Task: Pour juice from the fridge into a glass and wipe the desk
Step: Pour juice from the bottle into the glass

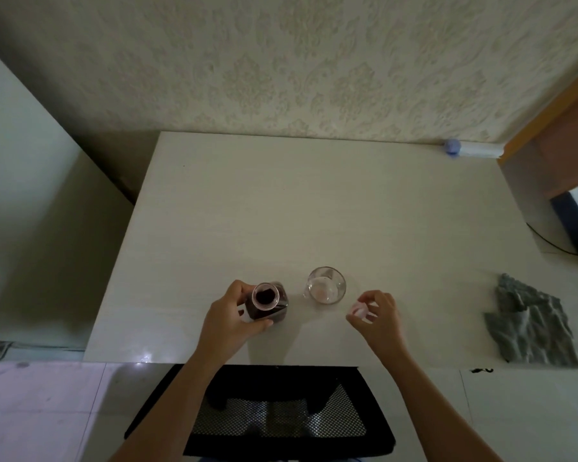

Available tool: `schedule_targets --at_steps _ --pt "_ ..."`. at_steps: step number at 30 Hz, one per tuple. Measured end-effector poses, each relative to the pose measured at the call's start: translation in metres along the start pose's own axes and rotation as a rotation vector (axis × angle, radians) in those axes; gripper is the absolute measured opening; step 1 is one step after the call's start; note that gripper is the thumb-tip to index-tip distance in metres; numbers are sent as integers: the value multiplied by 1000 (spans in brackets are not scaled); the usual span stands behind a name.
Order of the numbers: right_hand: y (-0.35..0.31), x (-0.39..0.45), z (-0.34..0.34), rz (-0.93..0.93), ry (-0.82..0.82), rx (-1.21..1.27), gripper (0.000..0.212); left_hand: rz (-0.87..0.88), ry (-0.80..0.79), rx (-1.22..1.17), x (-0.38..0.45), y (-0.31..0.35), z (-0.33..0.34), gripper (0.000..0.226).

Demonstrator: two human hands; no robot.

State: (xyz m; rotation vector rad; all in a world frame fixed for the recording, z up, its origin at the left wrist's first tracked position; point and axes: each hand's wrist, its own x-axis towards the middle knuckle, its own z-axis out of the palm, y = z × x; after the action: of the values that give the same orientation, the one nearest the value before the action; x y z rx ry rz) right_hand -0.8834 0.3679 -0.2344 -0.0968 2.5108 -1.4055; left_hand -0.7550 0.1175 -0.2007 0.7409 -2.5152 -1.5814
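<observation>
Patterned cream wallpaper backs one pale desk seen from above, its near edge meeting one black mesh chair on a light tiled floor.

Two bare hands work over the near half of the desk. A person's left hand is wrapped around one square bottle of dark red juice, fingers on its far left side and thumb across its near side. The bottle stands upright on the desk with its round mouth open, dark liquid showing inside the neck. Just to its right, apart from it, stands one clear glass, upright and with no dark juice visible in it; only a faint pale tint shows at its base.

The right hand hovers low beside the glass, nearer the desk's front edge, its fingertips pinched on one small pale cap. Whether the cap touches the desk cannot be told.

One crumpled grey cloth lies at the desk's right front corner, well apart from both hands. At the far right corner, against the wall, lies one pale roll-shaped item with a bluish end, too blurred to identify. One dark cable curves past the desk's right edge.
</observation>
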Motion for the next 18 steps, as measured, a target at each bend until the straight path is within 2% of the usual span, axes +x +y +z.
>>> schedule_targets --at_steps 6,13,16,18 --pt "23 1 -4 66 -55 -93 42 -24 -8 -79 -3 -1 4 50" --pt "35 3 -11 25 -81 -289 52 -120 -34 -201 -10 -9 21 76" --pt "21 8 -6 -14 -76 -329 68 -182 21 -204 -8 -10 26 74" --pt "8 14 3 -55 -89 -246 86 -191 41 -211 -6 -9 25 69"
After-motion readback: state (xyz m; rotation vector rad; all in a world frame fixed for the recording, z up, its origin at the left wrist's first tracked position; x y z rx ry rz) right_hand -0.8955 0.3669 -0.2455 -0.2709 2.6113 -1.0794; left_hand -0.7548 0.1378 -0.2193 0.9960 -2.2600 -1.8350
